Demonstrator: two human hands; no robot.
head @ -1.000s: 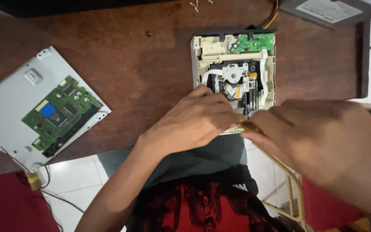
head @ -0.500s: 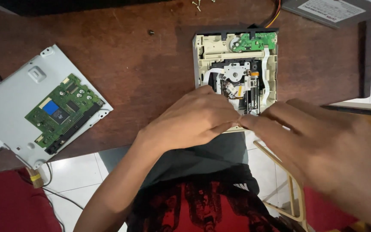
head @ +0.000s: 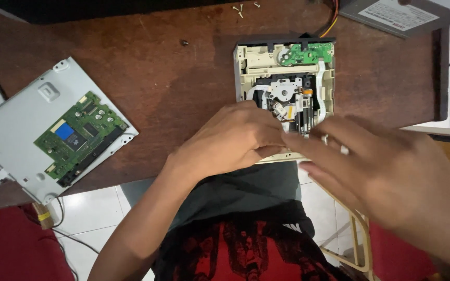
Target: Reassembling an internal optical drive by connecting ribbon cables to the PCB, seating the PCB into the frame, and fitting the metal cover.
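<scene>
We see an opened optical drive (head: 285, 83) lying flat on the brown wooden counter (head: 183, 88), near its front edge and right of the middle. Its cream plastic frame is bare on top, with a small green circuit board (head: 308, 52) at the far end, a round spindle hub in the centre and a white ribbon cable running down the right side.

The left hand (head: 233, 140) lies on the near end of the drive, palm down, fingers curled over the frame's front edge; we cannot tell whether it grips a part or only presses there. The right hand (head: 391, 171) comes in from the right, blurred, its fingers spread loosely and their tips meeting the left hand's fingers just at the drive's near right corner. It holds nothing that we can make out.

To the left, well apart from the drive, a grey metal cover plate (head: 22, 125) lies tilted, hanging partly past the counter edge, with a larger green circuit board (head: 79, 136) on it. A few loose screws (head: 239, 9) sit at the far edge, and a single dark screw (head: 184, 43) lies between plate and drive. A grey power supply box (head: 397, 13) stands at the far right corner.
</scene>
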